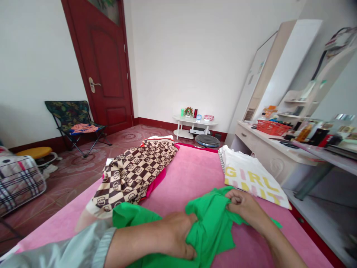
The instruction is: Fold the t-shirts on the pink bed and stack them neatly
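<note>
A crumpled green garment (210, 223) lies bunched over the pink bedspread (189, 171), its exact kind unclear. My left hand (178, 234) is closed on the cloth near its middle, thumb and fingers pinching a fold. Farther right, my right hand (240, 203) grips the same garment by an upper edge, fingers curled in. Part of the green cloth spreads left beneath my left forearm. Beyond it lies a brown and cream checked garment (134, 171). To the right rests a folded white shirt (248, 167) with yellow and pink letters.
A dressing table (264, 149) with a red basket (272, 127) and bottles borders the bed's right side. A low white table (192, 120) stands by the far wall. At left are a folding chair (72, 119), a yellow stool (35, 152) and a red door (104, 67).
</note>
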`<state>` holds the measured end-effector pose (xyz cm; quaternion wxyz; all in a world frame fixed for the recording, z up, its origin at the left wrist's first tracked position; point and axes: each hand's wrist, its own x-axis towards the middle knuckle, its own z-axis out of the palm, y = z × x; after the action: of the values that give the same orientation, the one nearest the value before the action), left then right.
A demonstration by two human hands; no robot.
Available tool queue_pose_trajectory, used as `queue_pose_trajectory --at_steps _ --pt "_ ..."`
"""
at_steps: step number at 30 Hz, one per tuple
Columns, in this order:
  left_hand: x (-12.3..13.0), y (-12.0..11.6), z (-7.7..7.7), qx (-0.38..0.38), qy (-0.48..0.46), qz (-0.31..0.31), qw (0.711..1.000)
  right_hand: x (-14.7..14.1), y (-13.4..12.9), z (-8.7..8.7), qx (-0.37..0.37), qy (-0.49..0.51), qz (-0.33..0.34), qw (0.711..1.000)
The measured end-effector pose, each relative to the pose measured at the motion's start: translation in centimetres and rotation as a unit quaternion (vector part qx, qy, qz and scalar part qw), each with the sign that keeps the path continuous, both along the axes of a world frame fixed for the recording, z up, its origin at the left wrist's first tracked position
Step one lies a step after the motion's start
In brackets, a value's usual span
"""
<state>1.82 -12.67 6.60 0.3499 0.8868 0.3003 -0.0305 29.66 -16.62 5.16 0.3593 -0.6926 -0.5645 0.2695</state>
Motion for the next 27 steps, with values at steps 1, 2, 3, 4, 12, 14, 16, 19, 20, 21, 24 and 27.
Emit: queue_pose_trajectory --at_steps 1,2,3,4,12,14,16,19,20,21,24,27 --pt "0.5 0.0 0.1 -0.051 -0.022 -0.007 0.998 0.4 0.1 -0.1 0.024 0.052 -0.021 0.998" --pt "0.9 0.6 0.4 -0.110 -0.063 -0.004 0.992 0.9 0.2 -0.2 0.054 0.087 -0.056 0.993" --pt "1.3 1.6 1.1 -0.163 -0.116 0.010 0.980 1.4 0.3 -0.4 0.088 0.106 -0.100 0.985" --pt "1.5 3.1 2.3 -0.204 -0.184 0.030 0.961 2.0 0.3 -0.7 0.121 0.114 -0.146 0.975" --pt "-1.8 19.9 20.0 0.167 -0.529 0.236 0.798 5.0 0.2 -4.0 0.164 0.060 -0.234 0.957" --pt "-4.0 22.0 21.6 0.269 -0.517 0.225 0.781 4.9 0.1 -4.4 0.157 0.032 -0.222 0.962" --pt "-6.4 22.6 20.5 0.336 -0.457 0.209 0.796 4.9 0.1 -4.6 0.149 0.013 -0.215 0.965" --pt "-9.8 21.2 14.5 0.417 -0.295 0.179 0.841 5.1 0.1 -5.1 0.138 0.006 -0.215 0.967" --pt "-10.8 20.3 11.8 0.416 -0.239 0.147 0.865 5.2 0.1 -5.2 0.138 0.008 -0.217 0.966" --pt "-11.7 19.3 9.1 0.398 -0.179 0.100 0.894 5.3 0.1 -5.3 0.138 0.012 -0.221 0.965" --pt "-13.8 16.3 2.2 0.370 -0.085 0.048 0.924 5.1 -0.1 -5.5 0.142 0.015 -0.241 0.960" --pt "-14.8 14.5 -0.7 0.379 -0.104 0.107 0.913 4.8 -0.3 -5.1 0.180 -0.038 -0.272 0.945"
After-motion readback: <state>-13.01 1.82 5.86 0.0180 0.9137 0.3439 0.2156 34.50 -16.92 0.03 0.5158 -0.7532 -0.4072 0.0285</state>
